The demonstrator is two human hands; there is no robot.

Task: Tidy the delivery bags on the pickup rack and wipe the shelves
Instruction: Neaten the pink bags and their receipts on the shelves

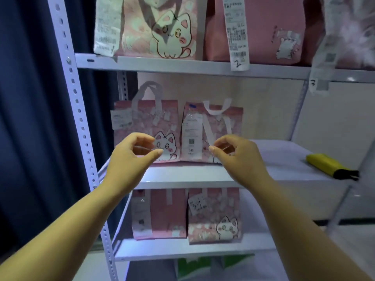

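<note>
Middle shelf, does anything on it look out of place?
Yes: a yellow and black object lies alone at the right end of the middle shelf, away from the two pink bags standing at the left.

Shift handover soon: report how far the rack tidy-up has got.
Looks done: pink cat-print delivery bags stand upright in pairs on the middle white metal shelf and the shelf below. In hand: the left hand and right hand reach, empty, toward the middle pair. Left: wiping; the yellow folded cloth lies untouched.

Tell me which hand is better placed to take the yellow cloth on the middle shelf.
Right. The right hand is empty and nearer the yellow cloth, which lies at the shelf's right end; the left hand is farther away.
</note>
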